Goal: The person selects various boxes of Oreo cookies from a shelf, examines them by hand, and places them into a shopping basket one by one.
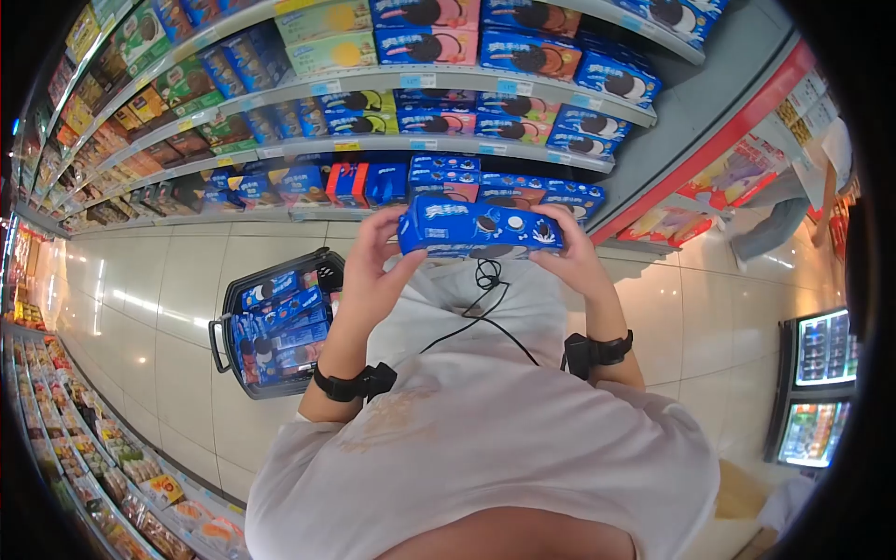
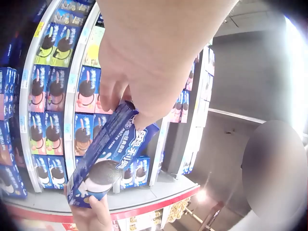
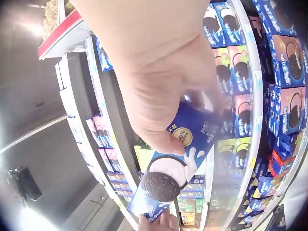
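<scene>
Both hands hold one long blue box of sandwich cookies point(image 1: 481, 227) level in front of the body, facing the shelves. My left hand point(image 1: 378, 266) grips its left end, thumb along the near side and fingers behind. At the other end, my right hand point(image 1: 574, 257) grips it the same way. In the left wrist view the cookie box point(image 2: 108, 161) shows a large cookie picture, with the left hand point(image 2: 139, 82) on its upper end. The right wrist view has the right hand point(image 3: 163, 106) curled over the box's end, its thumb on the printed face.
A black shopping basket point(image 1: 238, 369) holding several blue cookie boxes stands on the tiled floor point(image 1: 177, 359) at the left. Curved store shelves point(image 1: 523, 89) of cookie boxes rise ahead. Another person's leg point(image 1: 779, 219) shows at the right. A black cable point(image 1: 481, 317) hangs in front.
</scene>
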